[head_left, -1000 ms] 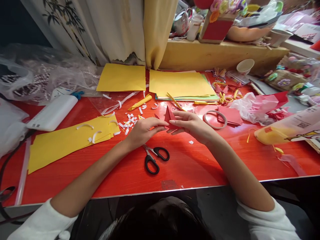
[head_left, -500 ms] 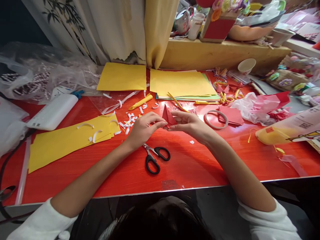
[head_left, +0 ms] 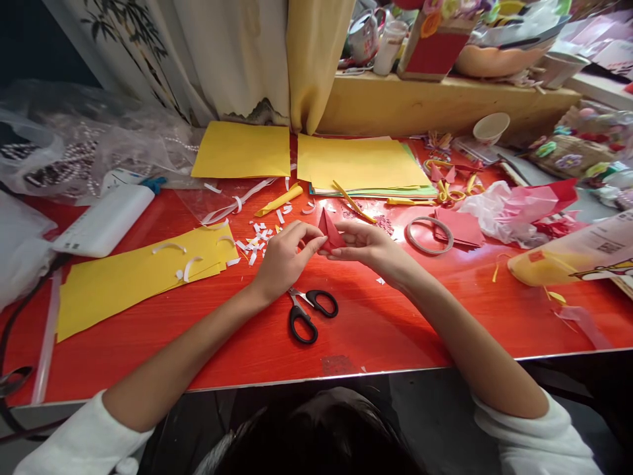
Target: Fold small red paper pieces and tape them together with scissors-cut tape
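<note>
A small piece of folded red paper (head_left: 330, 231), pointed at the top, is held up between my two hands over the table. My left hand (head_left: 291, 254) pinches its left lower side between thumb and fingers. From the other side, my right hand (head_left: 363, 243) grips its right lower edge, thumb below and fingers behind. Black-handled scissors (head_left: 304, 313) lie on the red table (head_left: 395, 330) just below my left hand, their blade tips hidden under it. White paper scraps (head_left: 254, 244) are scattered to the left of my left hand.
Yellow paper strips (head_left: 148, 277) lie at left, and yellow sheets (head_left: 361, 161) at the back. Right of my hands are a tape roll (head_left: 429, 235), red paper squares (head_left: 459, 227) and crumpled tissue (head_left: 509, 211). A cup with yellow drink (head_left: 568, 254) lies at far right.
The folded red paper has tilted slightly to the left in my fingers. Both hands keep their hold on it, and the things on the table stay where they were.
</note>
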### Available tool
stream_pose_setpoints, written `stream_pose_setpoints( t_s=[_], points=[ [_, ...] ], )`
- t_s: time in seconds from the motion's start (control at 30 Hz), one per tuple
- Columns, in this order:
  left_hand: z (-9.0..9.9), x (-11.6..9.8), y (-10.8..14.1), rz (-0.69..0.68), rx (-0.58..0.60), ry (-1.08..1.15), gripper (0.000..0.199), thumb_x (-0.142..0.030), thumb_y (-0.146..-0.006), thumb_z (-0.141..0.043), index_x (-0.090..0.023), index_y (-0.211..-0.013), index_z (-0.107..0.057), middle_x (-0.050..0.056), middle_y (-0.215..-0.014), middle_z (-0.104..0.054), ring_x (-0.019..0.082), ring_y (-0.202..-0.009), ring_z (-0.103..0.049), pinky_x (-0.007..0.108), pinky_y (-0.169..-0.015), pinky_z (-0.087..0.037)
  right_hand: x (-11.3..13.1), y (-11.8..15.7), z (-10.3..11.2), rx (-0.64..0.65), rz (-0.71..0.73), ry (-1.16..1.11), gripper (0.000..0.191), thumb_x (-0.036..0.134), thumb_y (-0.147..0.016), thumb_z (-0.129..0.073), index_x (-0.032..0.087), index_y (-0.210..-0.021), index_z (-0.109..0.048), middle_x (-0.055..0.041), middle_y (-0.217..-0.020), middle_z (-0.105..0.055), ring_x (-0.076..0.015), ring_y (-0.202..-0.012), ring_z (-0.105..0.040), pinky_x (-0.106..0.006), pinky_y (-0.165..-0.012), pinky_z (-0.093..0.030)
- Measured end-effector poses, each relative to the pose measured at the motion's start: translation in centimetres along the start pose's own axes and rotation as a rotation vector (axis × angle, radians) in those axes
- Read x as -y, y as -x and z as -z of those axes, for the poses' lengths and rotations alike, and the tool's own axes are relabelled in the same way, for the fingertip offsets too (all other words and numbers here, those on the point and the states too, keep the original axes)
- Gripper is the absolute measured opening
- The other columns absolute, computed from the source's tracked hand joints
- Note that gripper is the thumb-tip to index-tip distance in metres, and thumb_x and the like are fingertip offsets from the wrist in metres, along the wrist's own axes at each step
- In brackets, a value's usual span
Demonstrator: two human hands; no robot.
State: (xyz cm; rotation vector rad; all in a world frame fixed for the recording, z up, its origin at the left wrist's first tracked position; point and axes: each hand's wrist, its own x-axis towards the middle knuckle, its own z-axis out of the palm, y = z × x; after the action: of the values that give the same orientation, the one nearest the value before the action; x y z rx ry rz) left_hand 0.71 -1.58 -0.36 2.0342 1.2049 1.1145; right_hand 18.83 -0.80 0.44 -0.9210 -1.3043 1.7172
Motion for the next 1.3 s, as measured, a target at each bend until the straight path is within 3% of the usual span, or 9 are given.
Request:
stream_pose_setpoints(
  t_s=[0.27, 0.5, 0.6, 0.87, 1.3],
  points=[
    [-0.1, 0.2, 0.0, -0.129, -0.03, -0.121, 0.01, -0.023, -0.088, -0.053, -0.016, -0.084, -0.059, 0.001, -0.081, -0.06, 0.01, -0.077, -0.055, 0.021, -0.074, -0.043, -0.1, 0.2, 0.0, 0.024, -0.014, -0.026, 0.026, 0.016, -0.074, -0.07, 0.019, -0.099, -0.067, -0.0017, -0.094, -0.072, -0.0171, -0.09, -0.069, -0.037, -0.094, -0.05],
    [-0.2, 0.4, 0.0, -0.141, -0.053, -0.144, 0.009, -0.023, -0.088, -0.052, -0.016, -0.085, -0.057, 0.001, -0.082, -0.06, 0.01, -0.078, -0.055, 0.022, -0.075, -0.043, -0.1, 0.0, -0.6, -0.081, -0.07, -0.198, 0.015, 0.019, -0.073, -0.073, 0.017, -0.087, -0.069, -0.0017, -0.085, -0.072, -0.0148, -0.08, -0.071, -0.031, -0.089, -0.054],
    [-0.3, 0.5, 0.0, -0.134, -0.063, -0.127, 0.008, -0.022, -0.089, -0.052, -0.017, -0.086, -0.057, 0.001, -0.083, -0.059, 0.01, -0.078, -0.055, 0.022, -0.075, -0.044, -0.3, -0.2, -0.8, -0.085, -0.091, -0.257, 0.01, 0.019, -0.073, -0.073, 0.015, -0.082, -0.069, -0.0026, -0.088, -0.072, -0.0143, -0.084, -0.07, -0.029, -0.09, -0.054],
    [-0.6, 0.8, 0.2, -0.093, -0.073, -0.079, 0.006, -0.022, -0.087, -0.055, -0.017, -0.09, -0.055, 0.001, -0.086, -0.06, 0.01, -0.08, -0.058, 0.023, -0.077, -0.048, -0.4, 0.3, -1.1, -0.016, -0.039, 0.003, 0.024, 0.021, -0.073, -0.072, 0.013, -0.095, -0.066, -0.0056, -0.09, -0.072, -0.0143, -0.085, -0.069, -0.03, -0.086, -0.054],
    [-0.6, 0.7, 0.1, -0.01, -0.033, 0.037, 0.007, -0.025, -0.086, -0.055, -0.019, -0.089, -0.055, 0.0, -0.085, -0.059, 0.01, -0.078, -0.058, 0.025, -0.077, -0.049, -0.3, 0.2, -1.3, -0.052, -0.047, 0.018, 0.025, 0.024, -0.067, -0.076, 0.014, -0.088, -0.065, -0.0032, -0.082, -0.071, -0.0153, -0.081, -0.069, -0.033, -0.085, -0.054]
  ],
)
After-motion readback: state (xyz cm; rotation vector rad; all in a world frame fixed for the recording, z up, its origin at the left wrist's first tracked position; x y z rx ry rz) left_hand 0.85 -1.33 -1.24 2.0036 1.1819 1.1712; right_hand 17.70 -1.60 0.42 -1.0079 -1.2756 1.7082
